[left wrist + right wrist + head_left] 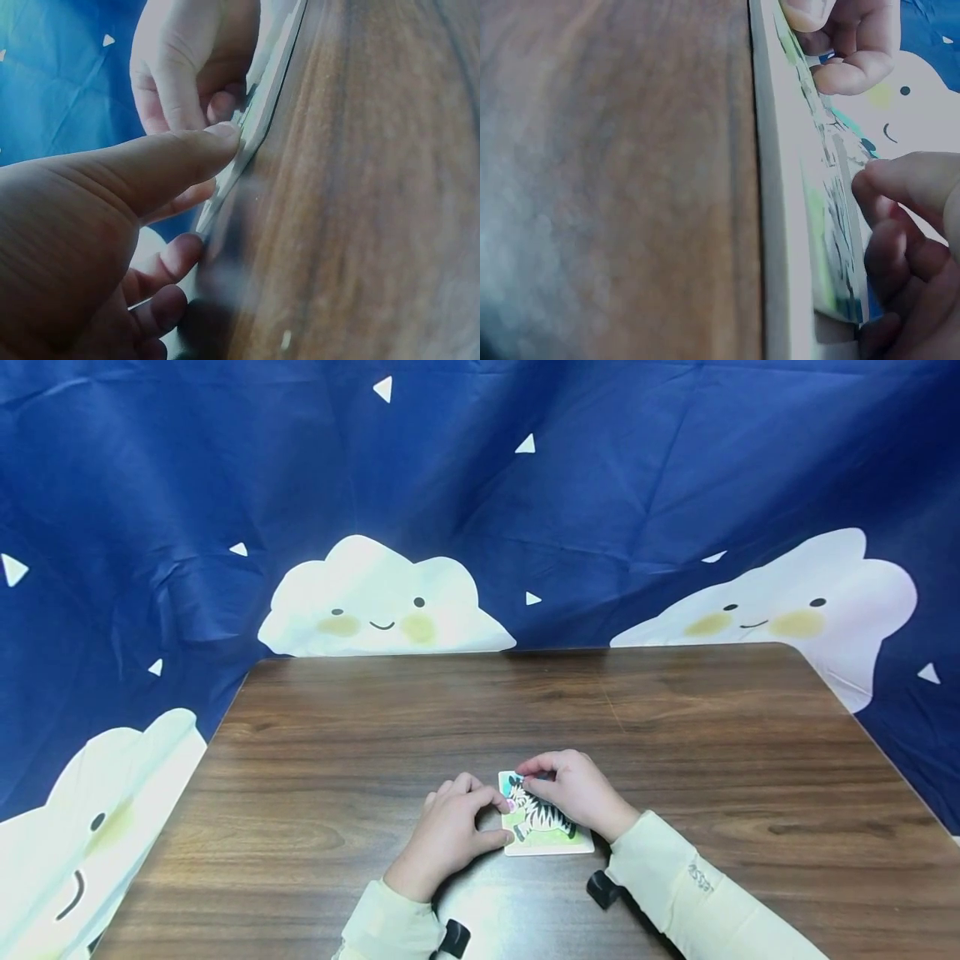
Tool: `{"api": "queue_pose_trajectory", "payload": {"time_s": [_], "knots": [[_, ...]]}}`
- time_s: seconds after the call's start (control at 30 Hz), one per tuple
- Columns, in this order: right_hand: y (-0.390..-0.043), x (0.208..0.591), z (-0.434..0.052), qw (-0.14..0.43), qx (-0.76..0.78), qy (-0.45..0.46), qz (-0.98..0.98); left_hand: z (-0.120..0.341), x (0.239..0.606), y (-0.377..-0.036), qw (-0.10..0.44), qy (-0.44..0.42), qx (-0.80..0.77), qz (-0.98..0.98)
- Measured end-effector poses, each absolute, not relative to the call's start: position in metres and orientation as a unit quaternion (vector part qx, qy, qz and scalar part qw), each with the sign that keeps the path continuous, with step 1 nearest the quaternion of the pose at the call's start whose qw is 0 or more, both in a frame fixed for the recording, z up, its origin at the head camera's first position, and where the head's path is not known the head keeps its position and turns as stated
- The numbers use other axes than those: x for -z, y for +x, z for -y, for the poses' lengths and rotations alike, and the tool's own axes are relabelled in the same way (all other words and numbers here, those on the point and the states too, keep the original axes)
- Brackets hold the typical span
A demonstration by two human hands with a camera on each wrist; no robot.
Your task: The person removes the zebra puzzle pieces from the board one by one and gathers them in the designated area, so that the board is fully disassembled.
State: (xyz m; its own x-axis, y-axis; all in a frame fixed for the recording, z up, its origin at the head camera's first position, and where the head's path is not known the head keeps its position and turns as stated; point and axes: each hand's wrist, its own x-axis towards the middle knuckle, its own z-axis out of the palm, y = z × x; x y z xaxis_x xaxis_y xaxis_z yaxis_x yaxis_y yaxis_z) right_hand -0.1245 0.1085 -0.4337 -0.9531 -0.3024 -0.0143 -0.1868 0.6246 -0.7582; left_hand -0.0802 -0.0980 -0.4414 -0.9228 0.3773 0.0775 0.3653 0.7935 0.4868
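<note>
Low in the middle of the head view, the left hand [450, 827] curls its thumb and fingers against the left edge of a zebra puzzle board [546, 827], gripping it. The board lies flat on the brown worktop [675, 735]. To its right, the right hand [573, 789] pinches a puzzle piece [517, 787] at the board's upper left corner. A blue cloud-printed cloth [480, 502] hangs behind.

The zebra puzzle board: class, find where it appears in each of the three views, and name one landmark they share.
Head view: zebra board lies flat, low centre, between both hands.
Left wrist view: seen edge-on, upper centre, running diagonally.
Right wrist view: seen edge-on, a vertical band right of centre.
Shared landmark: the brown wooden table under it.
</note>
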Motion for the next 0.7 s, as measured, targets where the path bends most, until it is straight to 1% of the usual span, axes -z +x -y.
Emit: {"api": "queue_pose_trajectory", "payload": {"time_s": [0.37, 0.7], "knots": [[-0.131, 0.437, -0.125, 0.036, 0.458, -0.127, -0.879, 0.097, 0.442, -0.082, 0.021, 0.199, -0.255, -0.946], [-0.143, 0.439, -0.151, 0.018, 0.441, -0.163, -0.882, 0.098, 0.442, -0.081, 0.019, 0.195, -0.257, -0.946]]}}
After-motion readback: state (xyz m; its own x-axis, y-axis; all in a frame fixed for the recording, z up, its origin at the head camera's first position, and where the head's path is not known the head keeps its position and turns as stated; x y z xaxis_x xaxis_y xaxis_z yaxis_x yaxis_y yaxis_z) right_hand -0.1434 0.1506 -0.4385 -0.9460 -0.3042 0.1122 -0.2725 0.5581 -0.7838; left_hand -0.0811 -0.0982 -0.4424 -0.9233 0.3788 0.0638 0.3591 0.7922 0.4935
